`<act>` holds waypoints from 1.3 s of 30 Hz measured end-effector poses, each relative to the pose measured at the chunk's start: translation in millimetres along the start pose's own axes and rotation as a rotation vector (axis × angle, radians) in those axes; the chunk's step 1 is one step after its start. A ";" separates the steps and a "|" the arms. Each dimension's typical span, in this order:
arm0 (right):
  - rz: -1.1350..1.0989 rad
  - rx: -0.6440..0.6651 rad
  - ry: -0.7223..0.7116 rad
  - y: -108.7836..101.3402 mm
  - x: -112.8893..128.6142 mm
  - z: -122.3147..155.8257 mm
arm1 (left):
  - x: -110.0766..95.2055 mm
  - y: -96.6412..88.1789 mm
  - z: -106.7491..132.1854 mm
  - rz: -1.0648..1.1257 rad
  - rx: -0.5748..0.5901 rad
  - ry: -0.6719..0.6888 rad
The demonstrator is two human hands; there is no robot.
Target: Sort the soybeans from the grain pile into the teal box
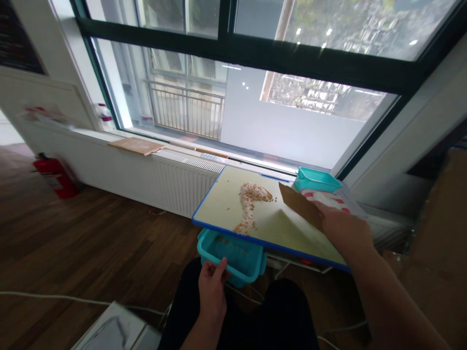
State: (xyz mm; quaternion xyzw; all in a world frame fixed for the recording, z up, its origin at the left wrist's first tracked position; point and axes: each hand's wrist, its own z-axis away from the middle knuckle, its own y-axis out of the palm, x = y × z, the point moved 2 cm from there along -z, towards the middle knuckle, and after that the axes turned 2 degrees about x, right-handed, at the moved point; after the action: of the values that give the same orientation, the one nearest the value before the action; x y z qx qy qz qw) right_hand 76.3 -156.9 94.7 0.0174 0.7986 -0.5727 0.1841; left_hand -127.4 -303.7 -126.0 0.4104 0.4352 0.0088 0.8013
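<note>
My left hand (211,287) grips the near rim of a teal plastic bin (233,255), held just below the front edge of a small blue-edged table (292,228). A streak of mixed brown and white grains (250,204) lies on the tabletop, reaching toward that front edge. My right hand (341,226) is closed on a brown cardboard piece (299,204) standing on its edge on the table, to the right of the grains. Some grains lie inside the bin.
A second teal bin (315,180) and a red-and-white striped cloth (328,198) sit at the table's far right. A white radiator (164,180) and a window ledge with a wooden board (135,145) run behind. A red fire extinguisher (54,176) stands at left.
</note>
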 end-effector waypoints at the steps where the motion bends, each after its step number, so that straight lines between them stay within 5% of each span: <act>1: 0.009 0.032 -0.012 0.1 1.0 2.0 | 0.0 0.3 -0.5 -0.008 -0.006 0.003; 14: -0.030 0.260 -0.084 -9.5 39.3 50.9 | 2.0 3.6 1.9 0.024 -0.036 0.030; 39: -0.106 0.231 -0.161 -56.0 108.2 94.3 | 1.2 7.3 9.7 0.033 -0.018 0.017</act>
State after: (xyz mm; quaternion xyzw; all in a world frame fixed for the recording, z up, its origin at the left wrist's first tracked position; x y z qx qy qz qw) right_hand -12.0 -282.7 85.6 -0.0497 0.7098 -0.6693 0.2139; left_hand -117.4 -304.7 -119.2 0.4102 0.4352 0.0296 0.8009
